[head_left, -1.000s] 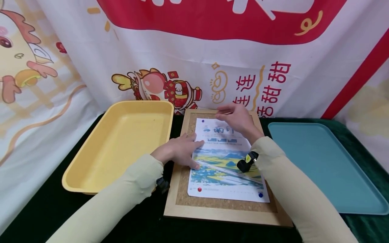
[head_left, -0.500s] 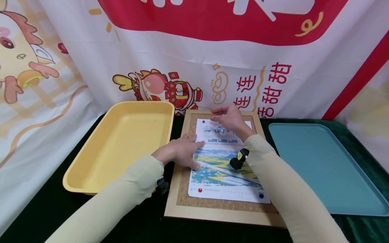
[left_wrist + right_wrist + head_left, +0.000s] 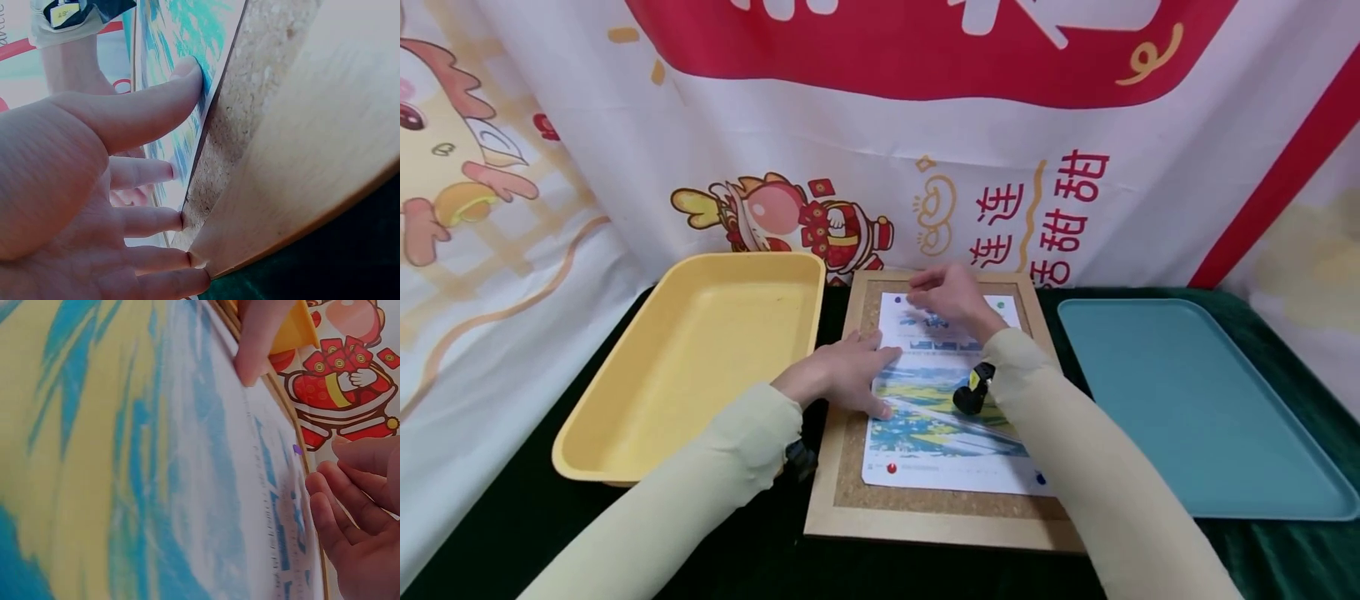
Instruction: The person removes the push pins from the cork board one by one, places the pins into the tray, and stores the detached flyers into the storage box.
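Note:
A white printed sheet (image 3: 951, 482) with a blue, green and yellow landscape lies on a wood-framed cork board (image 3: 857, 492). Pins show at its corners: purple (image 3: 297, 450) top left, green (image 3: 1000, 305) top right, red (image 3: 891, 468) bottom left, blue (image 3: 1041, 477) bottom right. My left hand (image 3: 842, 372) rests spread on the left edge; in the left wrist view its thumb (image 3: 178, 87) lies on the paper and its lower fingers reach the wooden frame. Over the sheet's top, near the purple pin, my right hand (image 3: 951, 296) hovers, fingers loosely bent, nothing between thumb and fingertips.
To the left of the board stands a deep yellow tray (image 3: 688, 367). A flat blue-green tray (image 3: 1195, 400) lies to the right. All rest on dark green cloth (image 3: 737, 550), with a printed white and red banner (image 3: 865, 125) hanging close behind.
My right hand has moved left along the sheet's top edge, from the right part toward the purple pin, uncovering the green pin. The left hand has stayed in place.

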`<state>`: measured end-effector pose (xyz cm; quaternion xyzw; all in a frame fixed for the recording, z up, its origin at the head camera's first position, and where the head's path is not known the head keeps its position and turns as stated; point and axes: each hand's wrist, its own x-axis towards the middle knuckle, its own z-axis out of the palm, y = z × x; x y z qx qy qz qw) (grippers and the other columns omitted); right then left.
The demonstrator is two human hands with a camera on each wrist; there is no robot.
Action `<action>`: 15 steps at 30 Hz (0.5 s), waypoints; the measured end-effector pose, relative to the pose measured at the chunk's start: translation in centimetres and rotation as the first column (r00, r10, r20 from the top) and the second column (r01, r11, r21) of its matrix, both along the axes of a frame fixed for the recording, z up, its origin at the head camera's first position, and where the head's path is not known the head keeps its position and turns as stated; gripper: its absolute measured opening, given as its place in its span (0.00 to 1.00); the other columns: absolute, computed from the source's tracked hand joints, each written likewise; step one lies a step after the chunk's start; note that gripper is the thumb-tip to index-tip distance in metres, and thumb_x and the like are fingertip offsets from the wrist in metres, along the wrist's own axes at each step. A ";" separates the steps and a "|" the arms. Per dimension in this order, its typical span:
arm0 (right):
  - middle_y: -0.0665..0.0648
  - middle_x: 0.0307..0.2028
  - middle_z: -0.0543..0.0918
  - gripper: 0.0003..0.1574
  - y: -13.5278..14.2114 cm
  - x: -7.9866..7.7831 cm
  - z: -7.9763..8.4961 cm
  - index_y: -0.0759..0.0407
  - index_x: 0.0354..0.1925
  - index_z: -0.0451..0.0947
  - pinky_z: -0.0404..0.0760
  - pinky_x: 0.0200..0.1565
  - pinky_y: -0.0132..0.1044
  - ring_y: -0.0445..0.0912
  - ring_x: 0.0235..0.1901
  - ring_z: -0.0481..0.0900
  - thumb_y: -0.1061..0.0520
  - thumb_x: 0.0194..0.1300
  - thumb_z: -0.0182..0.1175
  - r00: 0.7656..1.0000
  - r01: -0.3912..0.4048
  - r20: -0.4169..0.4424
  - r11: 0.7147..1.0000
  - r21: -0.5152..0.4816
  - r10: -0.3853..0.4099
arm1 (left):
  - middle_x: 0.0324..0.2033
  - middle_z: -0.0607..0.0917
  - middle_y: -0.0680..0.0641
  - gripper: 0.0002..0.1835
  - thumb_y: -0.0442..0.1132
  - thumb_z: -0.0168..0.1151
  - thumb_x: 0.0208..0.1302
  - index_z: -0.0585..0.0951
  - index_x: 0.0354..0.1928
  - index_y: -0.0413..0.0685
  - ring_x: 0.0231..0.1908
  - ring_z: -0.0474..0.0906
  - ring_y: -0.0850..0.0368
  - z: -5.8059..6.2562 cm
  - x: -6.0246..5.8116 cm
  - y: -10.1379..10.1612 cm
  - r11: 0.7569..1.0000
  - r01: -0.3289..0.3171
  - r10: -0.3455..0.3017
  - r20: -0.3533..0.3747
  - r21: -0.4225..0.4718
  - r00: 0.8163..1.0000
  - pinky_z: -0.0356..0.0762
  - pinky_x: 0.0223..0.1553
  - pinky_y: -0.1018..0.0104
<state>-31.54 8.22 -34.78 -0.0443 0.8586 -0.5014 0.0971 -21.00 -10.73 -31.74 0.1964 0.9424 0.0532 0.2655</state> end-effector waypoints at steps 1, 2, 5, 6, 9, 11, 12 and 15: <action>0.59 0.53 0.88 0.20 -0.1 0.0 -0.2 0.58 0.61 0.85 0.82 0.59 0.46 0.52 0.52 0.85 0.57 0.73 0.68 1.000 -0.011 -0.008 1.000 0.008 0.011 | 0.87 0.46 0.43 0.50 0.61 0.69 0.69 0.56 0.86 0.60 0.86 0.37 0.35 0.0 0.0 0.0 1.000 -0.001 0.001 -0.002 -0.004 1.000 0.43 0.83 0.33; 0.59 0.53 0.88 0.20 -0.1 0.0 -0.3 0.58 0.60 0.85 0.82 0.60 0.47 0.52 0.52 0.85 0.57 0.73 0.68 1.000 -0.018 -0.016 1.000 0.014 0.018 | 0.87 0.47 0.43 0.50 0.61 0.69 0.69 0.56 0.86 0.61 0.86 0.38 0.35 -0.1 0.0 0.0 1.000 -0.001 0.001 -0.004 -0.008 1.000 0.44 0.83 0.33; 0.59 0.52 0.88 0.18 -0.3 0.0 -0.8 0.59 0.59 0.86 0.80 0.62 0.48 0.52 0.52 0.84 0.57 0.73 0.68 0.999 -0.022 -0.028 0.999 0.026 0.023 | 0.87 0.47 0.43 0.50 0.61 0.70 0.69 0.56 0.86 0.61 0.86 0.38 0.34 -0.2 0.0 0.1 1.000 0.000 0.000 -0.008 -0.016 1.000 0.44 0.82 0.33; 0.58 0.51 0.88 0.18 -0.3 0.0 -1.0 0.59 0.59 0.85 0.79 0.63 0.48 0.52 0.52 0.84 0.57 0.73 0.68 0.999 -0.021 -0.028 0.999 0.029 0.022 | 0.87 0.47 0.43 0.50 0.61 0.70 0.68 0.57 0.86 0.61 0.86 0.38 0.34 -0.2 -0.1 0.2 1.000 0.002 -0.002 -0.009 -0.015 1.000 0.44 0.82 0.32; 0.57 0.51 0.88 0.18 -0.3 -0.1 -1.1 0.57 0.59 0.85 0.78 0.64 0.49 0.52 0.52 0.83 0.57 0.73 0.69 1.000 -0.004 -0.018 0.999 0.043 0.005 | 0.87 0.47 0.43 0.50 0.61 0.69 0.69 0.57 0.86 0.60 0.86 0.38 0.34 -0.1 -0.2 0.4 1.000 0.011 -0.011 -0.009 -0.013 1.000 0.44 0.83 0.33; 0.57 0.50 0.88 0.18 -0.3 -0.2 -1.2 0.56 0.58 0.86 0.78 0.63 0.49 0.52 0.52 0.83 0.56 0.72 0.70 1.000 0.009 -0.013 0.999 0.052 -0.008 | 0.87 0.47 0.43 0.50 0.61 0.69 0.69 0.57 0.86 0.60 0.86 0.38 0.35 0.0 -0.2 0.5 1.000 0.016 -0.016 -0.009 -0.009 1.000 0.44 0.83 0.33; 0.56 0.50 0.88 0.18 -0.4 -0.2 -1.2 0.55 0.58 0.86 0.78 0.63 0.49 0.51 0.52 0.83 0.56 0.71 0.70 1.000 0.012 -0.008 0.999 0.051 -0.012 | 0.87 0.47 0.42 0.49 0.61 0.69 0.69 0.57 0.86 0.60 0.86 0.38 0.35 0.0 -0.2 0.5 1.000 0.016 -0.016 -0.008 -0.007 1.000 0.44 0.83 0.33; 0.55 0.49 0.88 0.18 -0.9 -0.2 -1.4 0.54 0.57 0.86 0.78 0.62 0.49 0.51 0.52 0.83 0.55 0.71 0.71 1.000 0.010 0.007 0.999 0.041 -0.010 | 0.86 0.48 0.41 0.49 0.60 0.70 0.69 0.57 0.85 0.58 0.86 0.39 0.35 0.0 -0.1 0.3 1.000 0.011 -0.011 -0.003 -0.008 1.000 0.45 0.83 0.34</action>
